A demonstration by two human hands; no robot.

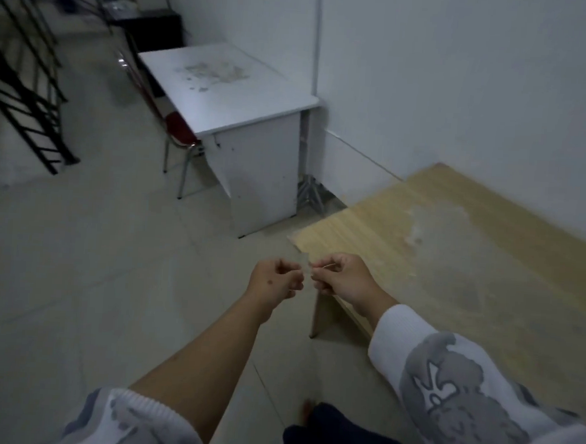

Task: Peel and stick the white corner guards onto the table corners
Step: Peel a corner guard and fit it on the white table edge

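Head view: both hands, left hand and right hand, pinch small translucent corner guard, blurred, beside wooden table corner.

Both arms out; left hand & right hand fingers curled, nearly touching.

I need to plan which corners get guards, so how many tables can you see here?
2: a light wooden table at right along the wall, nearest both hands, and a white desk farther back against the same wall. Others may lie out of view.
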